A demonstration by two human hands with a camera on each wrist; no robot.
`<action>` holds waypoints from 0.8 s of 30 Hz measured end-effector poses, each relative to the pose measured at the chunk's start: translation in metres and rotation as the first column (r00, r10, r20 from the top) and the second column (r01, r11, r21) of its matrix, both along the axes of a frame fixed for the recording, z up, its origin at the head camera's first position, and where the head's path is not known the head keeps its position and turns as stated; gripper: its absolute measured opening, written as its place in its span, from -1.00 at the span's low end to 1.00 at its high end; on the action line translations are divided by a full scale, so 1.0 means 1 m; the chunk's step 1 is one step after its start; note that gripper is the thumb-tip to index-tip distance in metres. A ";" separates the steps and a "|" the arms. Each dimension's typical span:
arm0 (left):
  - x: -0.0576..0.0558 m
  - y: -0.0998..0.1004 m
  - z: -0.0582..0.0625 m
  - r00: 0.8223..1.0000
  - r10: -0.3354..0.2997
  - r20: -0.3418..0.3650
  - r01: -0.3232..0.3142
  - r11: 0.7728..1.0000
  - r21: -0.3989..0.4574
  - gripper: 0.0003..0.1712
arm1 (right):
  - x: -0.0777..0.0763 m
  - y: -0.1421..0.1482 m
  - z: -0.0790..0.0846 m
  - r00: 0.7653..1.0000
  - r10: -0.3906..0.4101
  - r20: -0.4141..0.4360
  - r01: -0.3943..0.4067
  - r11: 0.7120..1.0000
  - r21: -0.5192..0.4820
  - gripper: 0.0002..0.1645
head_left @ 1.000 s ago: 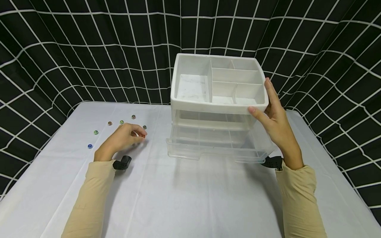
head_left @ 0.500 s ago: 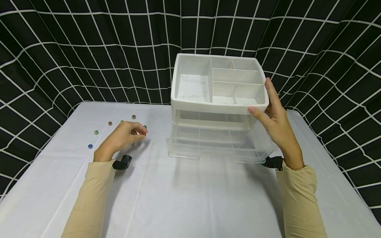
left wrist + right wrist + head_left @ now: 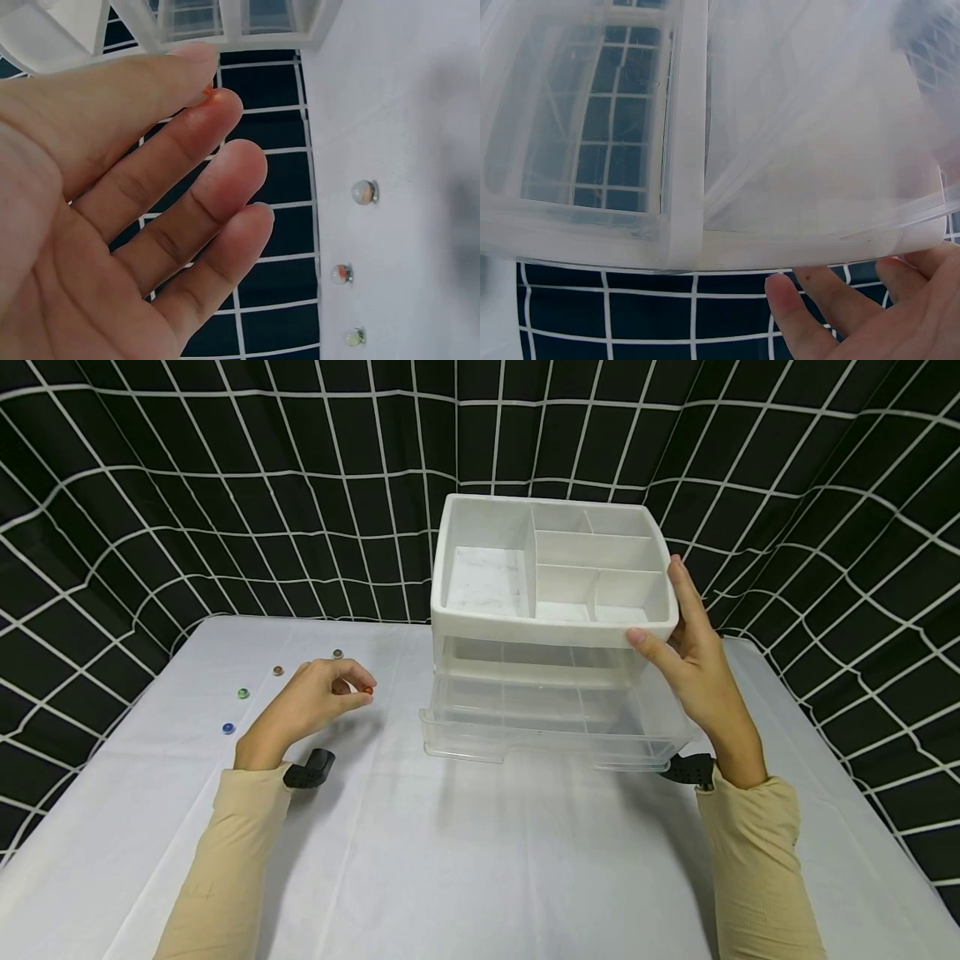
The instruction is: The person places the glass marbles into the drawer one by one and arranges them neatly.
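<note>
My left hand [image 3: 309,700] pinches a small orange marble [image 3: 368,691] between thumb and index finger, above the cloth left of the drawer unit. In the left wrist view only a sliver of that orange marble [image 3: 208,90] shows between the fingertips; the other fingers are loosely bent. A white plastic drawer unit [image 3: 525,628] with a divided top stands at centre right, its clear lower drawer [image 3: 547,742] pulled out toward me. My right hand [image 3: 697,668] grips the unit's right top corner, thumb on the front rim. Its fingers lie along the side wall in the right wrist view.
On the white cloth [image 3: 450,868] to the left lie a blue marble [image 3: 228,728], a green marble [image 3: 243,693], a brown marble [image 3: 278,670] and a greyish marble [image 3: 337,653]. A black curtain with white grid lines [image 3: 300,527] surrounds the table's back and sides.
My left hand has moved slightly up and right in the head view with the orange marble, now covering two marbles seen before. My right hand and the drawer unit stay put.
</note>
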State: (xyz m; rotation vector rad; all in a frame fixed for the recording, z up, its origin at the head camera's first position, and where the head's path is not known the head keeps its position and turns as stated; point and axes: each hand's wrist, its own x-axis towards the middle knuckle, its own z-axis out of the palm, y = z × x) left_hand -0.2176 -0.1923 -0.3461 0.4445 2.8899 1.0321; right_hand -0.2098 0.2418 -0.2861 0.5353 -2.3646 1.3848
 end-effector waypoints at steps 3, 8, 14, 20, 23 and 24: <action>0.002 0.002 0.003 1.000 0.007 -0.011 -0.007 1.000 0.002 -0.85 | 0.000 0.000 0.000 1.000 0.000 0.004 0.000 1.000 -0.002 -0.01; 0.005 0.005 0.009 0.999 0.021 -0.028 -0.021 1.000 0.001 -0.86 | 0.000 -0.001 0.000 1.000 -0.003 0.005 0.003 1.000 0.002 -0.01; 0.009 0.010 0.015 0.997 0.028 -0.066 -0.027 0.999 0.021 -0.88 | 0.000 0.000 0.000 1.000 -0.004 0.010 0.004 1.000 -0.001 -0.01; 0.013 0.015 0.021 0.992 0.038 -0.116 -0.031 0.998 0.058 -0.89 | 0.000 -0.001 0.001 1.000 -0.007 0.016 0.007 1.000 0.001 -0.02; 0.016 0.017 0.024 0.986 0.040 -0.162 -0.029 0.997 0.070 -0.89 | 0.000 -0.001 0.001 1.000 -0.004 0.013 0.004 1.000 -0.001 -0.02; 0.016 0.018 0.025 0.983 0.040 -0.179 -0.027 0.997 0.073 -0.88 | 0.000 -0.001 0.001 1.000 -0.003 0.011 0.003 1.000 0.000 -0.02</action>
